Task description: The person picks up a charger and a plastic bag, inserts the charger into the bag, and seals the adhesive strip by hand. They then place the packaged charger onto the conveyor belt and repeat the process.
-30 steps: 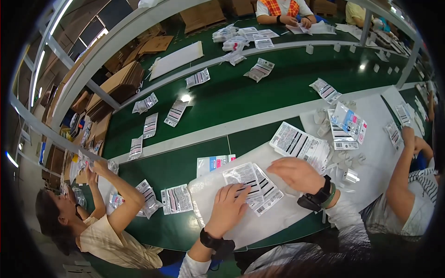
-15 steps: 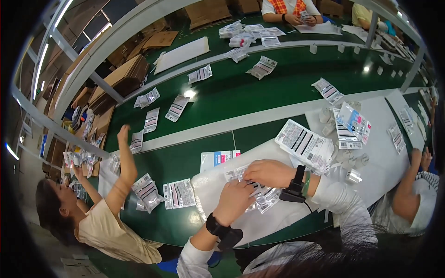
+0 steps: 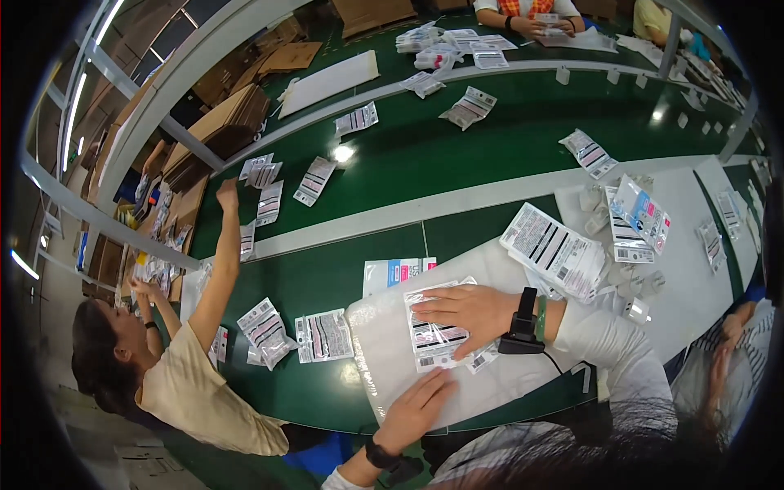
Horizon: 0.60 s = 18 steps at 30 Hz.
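Note:
My right hand (image 3: 469, 314) lies flat, fingers apart, on a printed silver pouch (image 3: 425, 347) resting on the white sheet (image 3: 376, 327). Part of another pouch (image 3: 482, 359) shows beneath that hand's lower edge. My left hand (image 3: 415, 411) is close to the near edge of the pouches, fingers stretched out, with nothing seen in its grasp. Just beyond, a white, blue and pink pouch (image 3: 392, 273) lies partly covered by the sheet. A pile of flat printed pouches (image 3: 555, 253) sits to the right of my right hand.
Small white plastic blocks (image 3: 637, 310) and blue-and-pink pouches (image 3: 641, 216) are at the right. Filled pouches (image 3: 268, 335) lie at left and on the green belt (image 3: 392, 180) beyond a pale rail (image 3: 351, 224). A co-worker's arm (image 3: 220, 261) reaches across at left; another person sits at right.
My left hand has drawn back toward me, off the pouches. My right hand has flattened over the pouch, which lies spread out. The left co-worker's hand has moved farther over the belt.

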Motion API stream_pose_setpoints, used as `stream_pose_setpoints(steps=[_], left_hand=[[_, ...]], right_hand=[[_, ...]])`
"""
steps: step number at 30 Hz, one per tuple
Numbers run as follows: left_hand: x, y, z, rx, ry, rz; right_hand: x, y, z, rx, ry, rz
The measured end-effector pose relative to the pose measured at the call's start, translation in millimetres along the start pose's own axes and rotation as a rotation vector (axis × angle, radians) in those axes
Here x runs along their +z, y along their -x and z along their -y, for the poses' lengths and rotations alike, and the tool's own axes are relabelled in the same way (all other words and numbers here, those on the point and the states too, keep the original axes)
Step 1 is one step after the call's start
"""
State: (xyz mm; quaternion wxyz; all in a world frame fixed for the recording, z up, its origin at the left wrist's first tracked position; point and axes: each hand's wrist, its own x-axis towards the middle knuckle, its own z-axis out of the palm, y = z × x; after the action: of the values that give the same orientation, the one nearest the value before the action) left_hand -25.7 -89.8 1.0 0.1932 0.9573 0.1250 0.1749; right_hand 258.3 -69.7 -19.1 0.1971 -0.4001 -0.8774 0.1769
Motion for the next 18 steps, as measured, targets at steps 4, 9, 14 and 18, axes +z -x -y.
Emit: stream_pose_setpoints(steps=[4, 9, 14, 18], left_hand=[[-24.3, -8.5, 2.7, -0.091, 0.118, 0.026], [-43.0, -57.2, 18.9, -0.034, -0.276, 0.163], [-24.1, -54.8, 44.5, 0.086, -0.414, 0.245], [-28.7, -65.1, 44.7, -0.252, -0.253, 0.420]], right_hand=[[-8.4, 4.7, 7.8, 0.013, 0.068, 0.038], [6.7, 6.5, -2.7, -0.026, 0.001, -0.017], [18.0, -13.6, 2.0, -0.073, -0.009, -0.010], [18.6, -7.0, -0.8, -0.005, 0.018, 0.018]])
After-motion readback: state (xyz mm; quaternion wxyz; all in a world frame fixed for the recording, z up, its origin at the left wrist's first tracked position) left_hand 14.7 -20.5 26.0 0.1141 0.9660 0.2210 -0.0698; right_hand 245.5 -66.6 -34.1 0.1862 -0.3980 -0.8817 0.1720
